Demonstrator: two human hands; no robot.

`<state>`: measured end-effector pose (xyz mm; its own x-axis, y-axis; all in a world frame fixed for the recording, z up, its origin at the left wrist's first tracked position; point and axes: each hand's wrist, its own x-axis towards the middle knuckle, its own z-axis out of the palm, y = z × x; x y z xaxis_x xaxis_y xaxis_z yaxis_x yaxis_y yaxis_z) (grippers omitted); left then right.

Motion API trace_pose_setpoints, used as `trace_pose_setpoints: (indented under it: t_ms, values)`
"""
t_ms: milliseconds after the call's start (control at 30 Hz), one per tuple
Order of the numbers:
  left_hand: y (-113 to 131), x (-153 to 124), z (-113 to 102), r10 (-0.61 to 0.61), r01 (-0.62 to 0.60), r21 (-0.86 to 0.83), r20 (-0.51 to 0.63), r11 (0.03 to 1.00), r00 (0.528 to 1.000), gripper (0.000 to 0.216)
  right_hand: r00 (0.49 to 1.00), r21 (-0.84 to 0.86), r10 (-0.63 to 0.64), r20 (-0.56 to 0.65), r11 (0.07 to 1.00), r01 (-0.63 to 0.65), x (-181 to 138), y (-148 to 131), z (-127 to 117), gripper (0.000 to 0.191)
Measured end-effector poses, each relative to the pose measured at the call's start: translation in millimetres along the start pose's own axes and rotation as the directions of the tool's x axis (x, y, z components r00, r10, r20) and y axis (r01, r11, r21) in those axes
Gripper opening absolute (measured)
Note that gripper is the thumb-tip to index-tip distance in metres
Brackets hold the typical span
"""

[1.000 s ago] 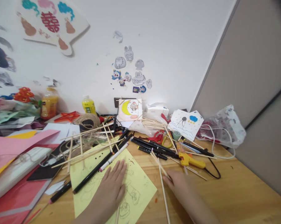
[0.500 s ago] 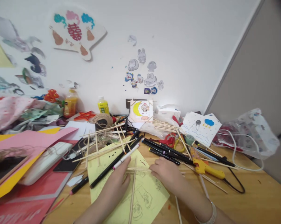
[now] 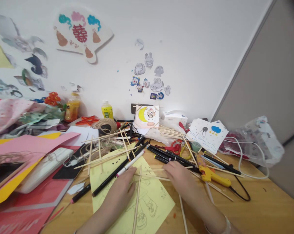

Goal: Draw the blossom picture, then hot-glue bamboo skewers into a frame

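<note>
My left hand (image 3: 122,183) rests over the yellow paper (image 3: 159,204), its fingers closed at the left end of a thin wooden stick (image 3: 153,176) that lies crosswise. Another wooden stick (image 3: 137,204) runs lengthwise over the paper and crosses it. To the right, my right hand (image 3: 177,175) has its fingers curled down over the crosswise stick's other end; the fingertips are partly hidden. A third stick (image 3: 182,214) extends from below my right hand toward the front. Beside my left fingers lie a white marker (image 3: 130,163) and a long black marker (image 3: 110,178). Pencil drawings show on the paper.
A yellow glue gun (image 3: 211,175) with a black cord lies right of my right hand. Black markers (image 3: 172,154), red scissors (image 3: 177,147) and a stick frame (image 3: 105,157) sit behind. Left are a phone (image 3: 64,171), a white power bank (image 3: 46,169) and coloured paper (image 3: 39,144).
My right hand has moved to the right and slightly up, uncovering more of the crosswise stick. My left hand stays almost in place. The view has shifted slightly.
</note>
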<state>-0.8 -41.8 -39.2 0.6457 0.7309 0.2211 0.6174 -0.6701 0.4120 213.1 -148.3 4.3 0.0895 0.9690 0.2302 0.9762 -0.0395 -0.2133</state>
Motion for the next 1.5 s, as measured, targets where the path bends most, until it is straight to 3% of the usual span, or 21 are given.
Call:
trace_pose_setpoints:
  t_ms: [100,267,367,533,767,900,1033,1167,1500]
  values:
    - [-1.9,0.5,0.4,0.026,-0.026,0.006,-0.042,1.0,0.999,0.044,0.99,0.116,0.107,-0.092,0.989,-0.096,-20.0,19.6,-11.1,0.025]
    - [-8.1,3.6,-2.2,0.137,-0.131,0.068,-0.085,0.989,0.987,0.037,0.967,0.075,0.199,0.157,0.974,-0.213,-47.9,38.3,-18.1,0.011]
    - [-9.4,4.4,-5.1,0.194,-0.184,0.098,-0.108,0.978,0.975,0.037,0.95,-0.026,0.235,0.206,0.972,-0.234,-48.4,41.2,-12.8,0.013]
    - [-6.0,4.6,-10.1,0.268,-0.256,0.185,-0.042,0.949,0.962,0.032,0.954,-0.153,0.239,0.18,0.965,-0.213,-34.5,43.9,-4.8,0.021]
    - [-5.3,6.5,-14.1,0.332,-0.304,0.31,-0.043,0.901,0.942,0.03,0.974,-0.119,0.187,0.129,0.978,-0.172,-25.9,46.5,-3.6,0.023]
    - [-8.7,8.2,-10.1,0.395,-0.334,0.341,-0.126,0.879,0.91,0.028,0.973,-0.081,0.187,0.136,0.981,-0.177,-26.0,49.4,-0.2,0.018]
    - [-6.2,7.8,-5.1,0.461,-0.372,0.343,-0.231,0.863,0.857,0.024,0.981,-0.034,0.181,0.067,0.983,-0.179,-28.4,48.5,1.3,0.016]
    - [-1.0,5.1,-2.1,0.488,-0.402,0.36,-0.19,0.842,0.852,0.029,0.985,0.001,0.153,0.079,0.988,-0.153,-30.5,41.8,2.0,0.017]
    - [-1.7,4.6,1.9,0.423,-0.393,0.322,-0.025,0.861,0.906,0.036,0.985,-0.009,0.144,0.095,0.99,-0.144,-31.2,32.4,10.0,0.027]
